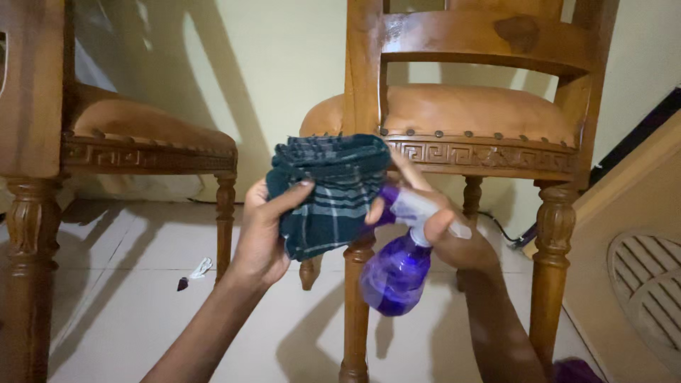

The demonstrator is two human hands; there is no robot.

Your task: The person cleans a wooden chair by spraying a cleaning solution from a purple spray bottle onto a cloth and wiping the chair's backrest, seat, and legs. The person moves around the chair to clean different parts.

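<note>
The nozzle of the spray bottle (396, 273) is hidden behind the folded cloth (330, 193), and the bottle's white trigger part is mostly covered by fingers, so its shape is hard to make out. The person's forearms run off the bottom edge. A purple thing at the lower right corner is cut off and cannot be identified. Two small scraps (195, 273) on the floor (128, 312) are too small to tell.

The left hand (264, 230) is raised, palm toward the camera, pinching the dark green checked cloth between thumb in front and fingers behind. The right hand (443, 230) is wrapped shut around the neck of the purple spray bottle, which hangs tilted with its round body lowest, its head touching the cloth. Both are held in the air before a wooden chair (482, 113); a second chair (135, 135) stands left.
</note>
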